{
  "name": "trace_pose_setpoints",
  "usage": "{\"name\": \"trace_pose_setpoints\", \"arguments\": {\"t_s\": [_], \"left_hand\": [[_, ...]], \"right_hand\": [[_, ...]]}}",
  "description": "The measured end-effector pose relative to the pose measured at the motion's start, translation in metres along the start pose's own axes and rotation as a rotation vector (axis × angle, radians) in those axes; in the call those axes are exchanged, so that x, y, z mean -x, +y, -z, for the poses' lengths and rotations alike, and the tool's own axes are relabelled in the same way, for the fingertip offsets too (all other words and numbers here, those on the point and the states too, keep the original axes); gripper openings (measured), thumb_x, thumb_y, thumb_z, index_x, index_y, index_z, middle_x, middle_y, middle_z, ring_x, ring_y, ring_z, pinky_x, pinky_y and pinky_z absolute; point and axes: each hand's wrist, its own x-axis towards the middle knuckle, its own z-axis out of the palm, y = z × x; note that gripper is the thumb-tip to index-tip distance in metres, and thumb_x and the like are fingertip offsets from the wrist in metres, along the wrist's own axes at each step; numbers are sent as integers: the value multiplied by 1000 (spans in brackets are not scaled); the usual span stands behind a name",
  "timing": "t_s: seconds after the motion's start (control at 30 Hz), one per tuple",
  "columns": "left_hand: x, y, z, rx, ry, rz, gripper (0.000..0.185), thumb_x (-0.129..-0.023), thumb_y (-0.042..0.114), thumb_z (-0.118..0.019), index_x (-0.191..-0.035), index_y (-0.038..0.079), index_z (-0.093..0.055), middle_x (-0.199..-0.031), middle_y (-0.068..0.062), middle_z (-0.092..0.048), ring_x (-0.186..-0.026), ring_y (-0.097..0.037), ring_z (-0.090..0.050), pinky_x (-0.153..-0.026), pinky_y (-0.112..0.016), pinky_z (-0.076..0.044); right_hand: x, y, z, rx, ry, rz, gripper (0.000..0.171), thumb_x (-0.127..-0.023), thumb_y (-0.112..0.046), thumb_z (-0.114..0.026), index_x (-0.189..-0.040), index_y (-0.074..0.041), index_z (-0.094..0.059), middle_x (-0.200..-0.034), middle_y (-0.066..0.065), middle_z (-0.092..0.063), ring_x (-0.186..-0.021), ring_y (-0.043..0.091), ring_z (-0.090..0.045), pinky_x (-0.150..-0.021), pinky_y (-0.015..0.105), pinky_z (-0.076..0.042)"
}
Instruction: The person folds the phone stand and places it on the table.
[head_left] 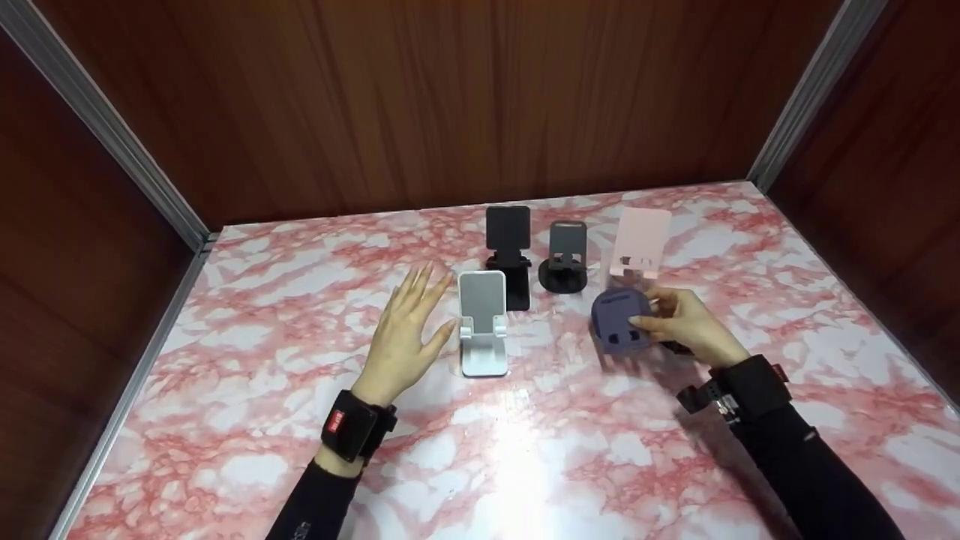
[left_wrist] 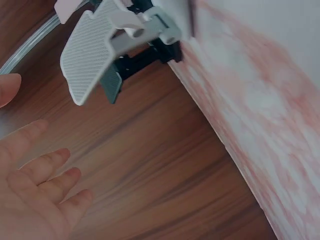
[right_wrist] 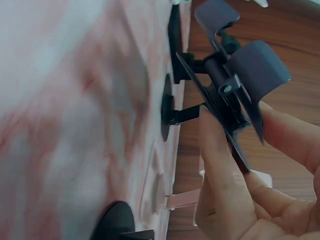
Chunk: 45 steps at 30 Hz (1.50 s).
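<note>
Right hand pinching the dark blue phone stand, thumb on the front plate and fingers wrapped behind, right of centre on the pink marbled table. From the right wrist view, fingers clamped across the stand's hinged plates, base lifted or tilted, hard to say which. Left hand spread wide and flat, holding nothing, hovering just left of the white phone stand; same stand seen from the left wrist, fingers apart from it, not touching.

To do this well, probably: keep the pinch low by the hinge, move the blue stand slowly, set it down square on its base before letting go.

Tight quarters though. Pink phone stand just beyond the right hand, round-based grey stand to its left, black stand behind the white one. A wide swing of knuckles or wrist strap could tip the pink one. Wooden walls closing in the far side.
</note>
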Motion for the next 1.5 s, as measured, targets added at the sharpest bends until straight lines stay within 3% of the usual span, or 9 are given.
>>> {"name": "trace_pose_setpoints", "arguments": {"t_s": [0.23, 0.37, 0.47, 0.6, 0.73, 0.87, 1.0, 1.17, 1.5], "left_hand": [[5, -4, -2, -15, -8, 9, 58, -96, 24, -63, -149, 9, -44, -158, -20, -34, -149, -40, -25, -121, -59, -21], [6, -4, -2, -12, -20, 20, 60, -96, 23, -63, -150, 11, -42, -158, -20, -33, -149, -40, -25, -122, -59, -20], [6, -5, -2, -12, -31, 32, 60, -96, 23, -62, -151, 13, -40, -159, -19, -32, -150, -39, -24, -123, -57, -19], [6, -7, -3, -13, -27, 28, 59, -97, 24, -61, -151, 11, -41, -158, -21, -33, -149, -40, -25, -122, -57, -19], [6, -8, -4, -13, -30, 25, 59, -97, 24, -61, -150, 10, -41, -158, -21, -33, -148, -41, -26, -122, -57, -19], [6, -8, -5, -8, -31, 29, 59, -97, 24, -61, -150, 8, -42, -158, -21, -33, -148, -41, -26, -122, -57, -19], [7, -9, -6, -1, -28, 36, 58, -97, 23, -61, -149, 8, -43, -158, -20, -34, -148, -40, -27, -123, -55, -19], [8, -11, -7, 1, -29, 42, 57, -97, 24, -60, -149, 8, -43, -158, -19, -34, -148, -39, -27, -123, -54, -19], [9, -11, -8, 1, -32, 45, 53, -99, 25, -56, -148, 7, -45, -158, -20, -35, -148, -41, -27, -121, -58, -21]], "right_hand": [[-2, 6, -1, 122, 7, -57, 71, -95, -17, -67, -149, 10, -30, -98, 8, -63, -78, 8, -64, -76, 31, -60], [-5, 8, -1, 168, 21, -75, 70, -96, -15, -65, -151, 7, -27, -95, 12, -66, -69, 12, -63, -68, 28, -57], [-7, 7, -1, 219, 24, -93, 69, -97, -13, -63, -151, 8, -27, -106, 24, -66, -64, 11, -62, -62, 26, -54], [-9, 5, -2, 357, 22, -78, 67, -97, -15, -62, -149, 11, -29, -122, 34, -61, -65, 9, -62, -58, 22, -51], [-11, 4, -5, 559, 31, -2, 61, -96, -18, -62, -143, 14, -39, -119, 35, -63, -75, 16, -63, -64, 25, -48], [-12, 5, -9, 693, 51, 64, 48, -95, -19, -63, -130, 12, -56, -103, 28, -69, -78, 26, -62, -71, 35, -47], [-14, 5, -12, 745, 66, 89, 29, -94, -19, -64, -107, 7, -67, -80, 15, -66, -69, 21, -56, -66, 33, -42], [-14, 5, -16, 809, 84, 95, 27, -94, -16, -64, -105, 8, -67, -68, 9, -54, -60, 19, -48, -60, 31, -35], [-12, 5, -26, 939, 211, 142, 50, -88, -10, -72, -131, 10, -56, -106, 33, -59, -81, 42, -62, -75, 56, -52]]}}
